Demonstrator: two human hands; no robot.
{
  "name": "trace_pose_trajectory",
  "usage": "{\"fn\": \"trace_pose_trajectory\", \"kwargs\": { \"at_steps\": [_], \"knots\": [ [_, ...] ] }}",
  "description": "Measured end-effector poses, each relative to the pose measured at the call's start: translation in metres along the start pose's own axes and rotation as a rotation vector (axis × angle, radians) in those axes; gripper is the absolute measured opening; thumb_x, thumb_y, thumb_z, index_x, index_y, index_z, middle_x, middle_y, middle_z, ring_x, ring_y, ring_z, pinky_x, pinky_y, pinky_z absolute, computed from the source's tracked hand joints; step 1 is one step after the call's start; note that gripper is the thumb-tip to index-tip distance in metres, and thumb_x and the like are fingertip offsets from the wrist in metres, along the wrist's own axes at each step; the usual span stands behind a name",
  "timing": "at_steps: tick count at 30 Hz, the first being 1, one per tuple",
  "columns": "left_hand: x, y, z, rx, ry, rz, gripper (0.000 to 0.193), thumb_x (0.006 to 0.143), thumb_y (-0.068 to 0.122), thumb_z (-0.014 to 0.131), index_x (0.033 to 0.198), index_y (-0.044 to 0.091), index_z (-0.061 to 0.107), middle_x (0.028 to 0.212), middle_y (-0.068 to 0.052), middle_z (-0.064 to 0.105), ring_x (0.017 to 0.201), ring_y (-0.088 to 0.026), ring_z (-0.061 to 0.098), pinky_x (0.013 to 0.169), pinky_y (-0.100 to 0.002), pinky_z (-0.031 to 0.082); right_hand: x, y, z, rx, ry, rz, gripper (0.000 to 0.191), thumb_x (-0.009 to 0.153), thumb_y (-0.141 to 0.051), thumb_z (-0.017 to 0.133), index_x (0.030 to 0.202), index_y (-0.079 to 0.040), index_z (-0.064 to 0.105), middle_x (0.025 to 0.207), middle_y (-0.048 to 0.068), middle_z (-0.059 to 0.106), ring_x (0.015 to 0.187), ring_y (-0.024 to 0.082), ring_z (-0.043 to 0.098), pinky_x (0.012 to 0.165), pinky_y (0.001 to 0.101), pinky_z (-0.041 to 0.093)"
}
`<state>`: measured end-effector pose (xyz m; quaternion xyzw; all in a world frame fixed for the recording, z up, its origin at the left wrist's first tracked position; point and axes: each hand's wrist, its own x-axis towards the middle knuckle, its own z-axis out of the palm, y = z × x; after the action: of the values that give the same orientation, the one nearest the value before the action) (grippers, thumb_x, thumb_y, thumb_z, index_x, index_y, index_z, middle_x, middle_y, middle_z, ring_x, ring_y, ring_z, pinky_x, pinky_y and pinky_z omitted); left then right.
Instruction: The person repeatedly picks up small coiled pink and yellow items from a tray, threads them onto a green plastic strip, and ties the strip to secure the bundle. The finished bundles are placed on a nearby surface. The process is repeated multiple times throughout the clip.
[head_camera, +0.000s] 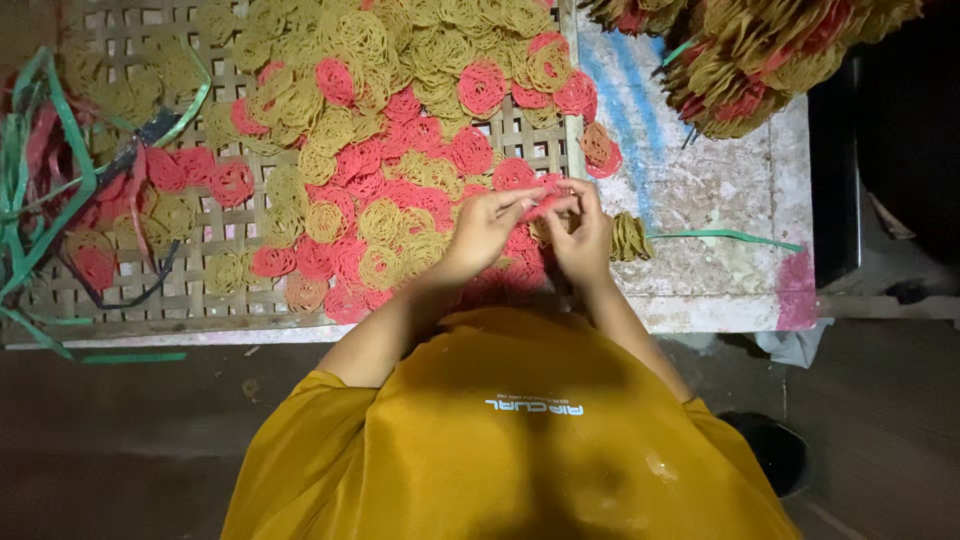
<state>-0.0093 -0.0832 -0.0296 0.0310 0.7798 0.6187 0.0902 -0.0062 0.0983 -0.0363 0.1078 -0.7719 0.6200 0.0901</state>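
Held piece: a pink coil (545, 206) is being pinched between both hands, just above the near right corner of the woven tray (120, 300).
Left hand (487, 228): its fingertips are closing on the pink coil from the tray side, grasping it.
Right hand (583, 228): its fingers are curling over the same coil from the other side, also grasping it.
Stack: a small pile of yellow coils (630, 238) is lying just right of the tray, beside the right hand.
Spread: pink and yellow coils (380, 170) are covering most of the tray.
Strap: a green strip (725, 237) is lying right of the tray on the white table (720, 180).
Loose straps: green and red strips (40, 170) are hanging over the tray's left edge.
Bundles: tied coil bundles (770, 50) are sitting beyond the tray's far right corner.
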Motion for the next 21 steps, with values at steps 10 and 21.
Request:
{"fn": "trace_pose_trajectory", "kwargs": {
  "at_steps": [10,21],
  "knots": [
    [-0.004,0.041,0.005,0.233,0.107,0.525,0.023,0.097,0.003,0.067,0.118,0.01,0.073,0.107,-0.012,0.075,0.086,-0.025,0.076,0.076,-0.034,0.062,-0.002,-0.017,-0.025,-0.252,0.019,-0.034,0.033,0.086,0.007,0.061,0.117,-0.003,0.064,0.102,0.009,0.067,0.081,0.014,0.061,0.071,0.0279,0.05],
    [0.012,0.046,0.012,0.247,0.06,0.539,0.021,0.099,0.012,0.067,0.119,0.009,0.071,0.108,-0.016,0.073,0.095,-0.031,0.073,0.085,-0.041,0.059,-0.014,0.009,-0.032,-0.518,0.001,-0.114,0.01,0.093,-0.013,0.074,0.102,-0.008,0.076,0.115,0.007,0.072,0.119,0.023,0.059,0.107,0.0408,0.037]
  ]
}}
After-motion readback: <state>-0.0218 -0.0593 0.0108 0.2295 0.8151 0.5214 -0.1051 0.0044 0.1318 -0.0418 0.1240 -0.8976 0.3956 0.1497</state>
